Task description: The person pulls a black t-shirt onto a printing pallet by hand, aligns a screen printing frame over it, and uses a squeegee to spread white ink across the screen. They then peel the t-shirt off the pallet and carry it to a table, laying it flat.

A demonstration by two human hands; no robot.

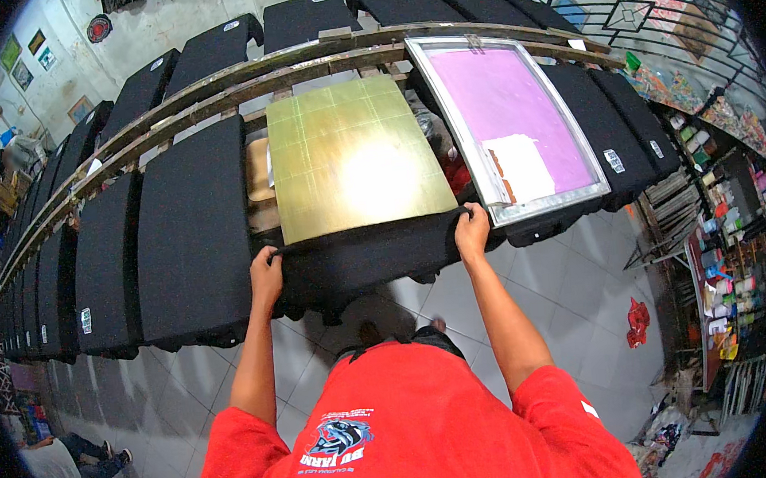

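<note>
My left hand point(267, 275) pinches the left edge of a black T-shirt point(362, 258), and my right hand point(472, 230) pinches its right edge. The shirt is stretched between them across the near end of a shiny gold-green printing board point(333, 158). Most of the board lies bare, with faint grid lines and a bright glare spot. Close to the right hand, a silk-screen frame point(591, 136) with purple mesh rests on the neighbouring shirt. A white patch with a brown-red edged strip, perhaps a squeegee, shows at its near end.
More boards dressed in black shirts point(191, 226) line both sides of a wooden rail point(240, 94). Bottles and jars of colour point(716, 296) crowd a rack at the right. A red scrap point(637, 321) lies on the tiled floor. Another person point(62, 470) sits at the lower left.
</note>
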